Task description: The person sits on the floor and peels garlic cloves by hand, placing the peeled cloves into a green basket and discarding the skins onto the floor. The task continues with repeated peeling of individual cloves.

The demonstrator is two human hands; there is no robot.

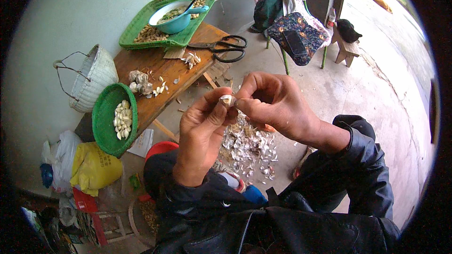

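My left hand (204, 130) pinches a small piece of garlic (227, 101) between thumb and fingers. The fingertips of my right hand (279, 106) meet at the garlic's right side and seem to pinch its skin. To the left, on the wooden bench (159, 67), lie whole garlic bulbs (141, 82) and loose unpeeled cloves (160, 89); more cloves (191, 60) are grouped farther back. A green woven basket (100, 123) at the bench's near end holds peeled cloves (123, 118). Garlic skins (247, 144) are heaped on the floor below my hands.
Black-handled scissors (226, 47) lie beside a green tray (127, 38) bearing peanuts and a blue bowl (174, 24). A white basket (95, 77) stands by the wall, above plastic bags (95, 165). Ahead are a cloth-covered chair with a phone (295, 42) and a small stool with a black cat (348, 31).
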